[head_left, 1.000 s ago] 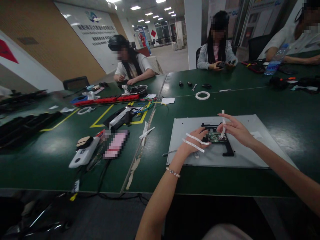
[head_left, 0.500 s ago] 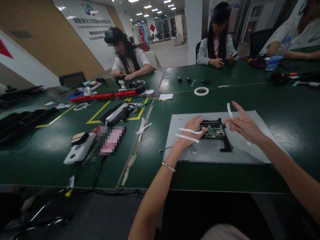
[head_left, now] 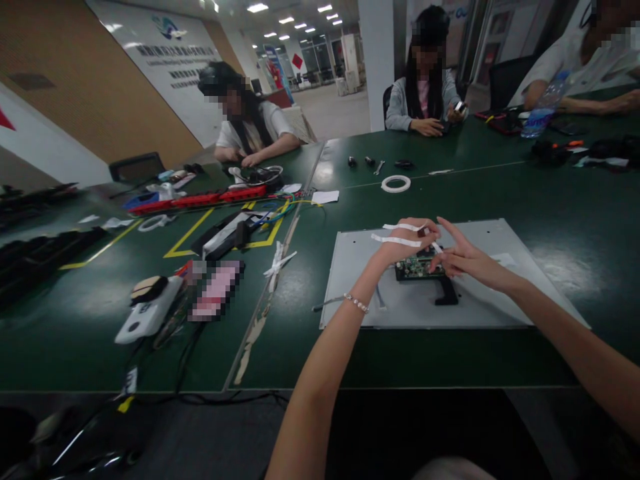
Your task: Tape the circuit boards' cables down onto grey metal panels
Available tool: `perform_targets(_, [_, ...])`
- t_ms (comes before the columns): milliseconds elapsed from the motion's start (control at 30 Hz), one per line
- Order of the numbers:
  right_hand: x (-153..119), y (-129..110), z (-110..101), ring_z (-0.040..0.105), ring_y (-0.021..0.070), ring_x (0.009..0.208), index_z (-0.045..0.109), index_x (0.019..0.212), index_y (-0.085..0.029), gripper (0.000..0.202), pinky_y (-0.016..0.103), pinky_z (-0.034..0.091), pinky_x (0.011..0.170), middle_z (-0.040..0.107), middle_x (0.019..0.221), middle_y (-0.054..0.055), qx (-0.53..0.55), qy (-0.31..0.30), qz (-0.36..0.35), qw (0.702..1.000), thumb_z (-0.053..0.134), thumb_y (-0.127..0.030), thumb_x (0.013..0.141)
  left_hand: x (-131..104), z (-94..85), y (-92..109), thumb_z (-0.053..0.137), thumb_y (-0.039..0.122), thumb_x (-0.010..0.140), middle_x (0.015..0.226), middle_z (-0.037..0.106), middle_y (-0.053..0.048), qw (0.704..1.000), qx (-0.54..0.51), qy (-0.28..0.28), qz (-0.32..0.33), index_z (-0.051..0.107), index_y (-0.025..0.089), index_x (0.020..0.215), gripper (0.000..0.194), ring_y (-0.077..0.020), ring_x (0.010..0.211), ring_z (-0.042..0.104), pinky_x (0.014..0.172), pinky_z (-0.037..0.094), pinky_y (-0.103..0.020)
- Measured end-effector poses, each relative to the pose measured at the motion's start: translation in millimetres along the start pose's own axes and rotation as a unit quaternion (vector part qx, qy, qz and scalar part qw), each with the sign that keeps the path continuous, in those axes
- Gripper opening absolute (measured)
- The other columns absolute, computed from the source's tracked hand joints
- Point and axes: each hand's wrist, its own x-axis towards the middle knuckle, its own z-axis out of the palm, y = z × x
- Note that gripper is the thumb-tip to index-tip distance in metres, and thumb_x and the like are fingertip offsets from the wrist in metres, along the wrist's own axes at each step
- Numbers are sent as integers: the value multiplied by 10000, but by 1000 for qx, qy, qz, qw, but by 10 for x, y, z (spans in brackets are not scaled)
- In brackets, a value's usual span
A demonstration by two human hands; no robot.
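My left hand [head_left: 405, 243] reaches over a green circuit board [head_left: 414, 268] and has two strips of white tape stuck across its back. Its fingers curl in at the upper end of another short strip of white tape [head_left: 437, 247]. From the right, my right hand [head_left: 469, 261] pinches that strip, its index finger pointing out. Both hands meet above the board, covering part of it. A black bracket [head_left: 447, 293] frames the board on a light grey panel [head_left: 350, 267].
A grey flat cable [head_left: 330, 302] sticks out past the panel's left edge. Beyond the panel lie a tape roll [head_left: 395, 184] and a small wrench [head_left: 380, 167]. A phone [head_left: 216, 291] and a white device [head_left: 149, 312] lie to the left. Co-workers sit across the table.
My left hand has lifted and moved right, off the board's left side. My right hand has brought the tape strip left and down, so the hands now meet.
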Motion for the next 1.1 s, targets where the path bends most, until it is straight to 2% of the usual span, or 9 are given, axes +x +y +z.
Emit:
perform_targets(100, [16, 4, -30, 454, 67, 529, -34, 1504, -305, 881, 238, 440, 572, 660, 978, 56, 9, 21, 25, 999, 561, -325, 855, 54, 7, -41, 539, 249, 851, 770, 662, -31, 1000, -4, 1, 14, 671, 126, 887, 184, -122, 700, 573, 668, 441, -244])
perform_targets(233, [33, -19, -63, 489, 75, 580, 242, 1454, -256, 740, 237, 465, 592, 640, 1096, 86, 2, 80, 84, 993, 602, -352, 814, 143, 8, -84, 518, 231, 859, 793, 671, -35, 999, 14, -6, 33, 673, 132, 919, 193, -129, 718, 583, 663, 433, -239])
perform_targets(333, [53, 2, -100, 490, 66, 585, 505, 1235, -174, 507, 218, 461, 583, 640, 1091, 103, -16, 113, 120, 986, 622, -381, 787, 185, -8, -158, 513, 219, 857, 816, 673, -40, 998, 42, 27, 28, 665, 129, 905, 183, -133, 733, 590, 671, 434, -236])
perform_targets(400, [68, 42, -135, 477, 52, 570, 595, 1052, -147, 371, 206, 455, 582, 649, 1057, 100, -30, 126, 125, 984, 613, -411, 791, 191, -29, -217, 515, 199, 852, 807, 671, -40, 997, 50, 58, 16, 660, 124, 883, 166, -130, 725, 587, 669, 431, -230])
perform_targets(467, [79, 84, -170, 460, 44, 546, 624, 959, -137, 344, 196, 438, 560, 663, 988, 94, -39, 144, 125, 981, 595, -441, 802, 182, -40, -268, 523, 188, 847, 773, 665, -36, 996, 48, 69, 11, 659, 120, 858, 152, -124, 701, 579, 649, 421, -222])
perform_targets(667, [83, 116, -234, 451, 53, 515, 656, 943, -112, 373, 176, 389, 489, 648, 777, 81, -70, 187, 152, 968, 593, -447, 792, 163, 45, -381, 539, 242, 855, 774, 662, -35, 999, 38, 31, 4, 651, 117, 900, 174, -116, 665, 567, 606, 420, -212])
perform_targets(800, [105, 123, -256, 484, 76, 526, 658, 884, -115, 348, 180, 383, 463, 633, 725, 76, -118, 198, 170, 958, 554, -436, 802, 189, 143, -451, 513, 188, 858, 827, 676, -57, 993, 120, -19, -3, 648, 118, 905, 159, -133, 728, 598, 672, 451, -236])
perform_targets(933, [149, 210, -286, 483, 82, 483, 641, 795, -126, 312, 181, 338, 414, 597, 632, 53, -174, 185, 181, 950, 540, -421, 802, 210, 227, -440, 502, 114, 838, 876, 676, -94, 972, 219, -74, -29, 640, 111, 886, 146, -176, 815, 626, 734, 473, -281])
perform_targets(1100, [165, 317, -327, 493, 85, 465, 626, 747, -136, 346, 184, 325, 413, 580, 590, 43, -230, 177, 161, 943, 513, -454, 824, 202, 274, -387, 443, 109, 884, 909, 645, -113, 955, 284, -77, -25, 623, 97, 918, 183, -197, 828, 622, 726, 477, -288])
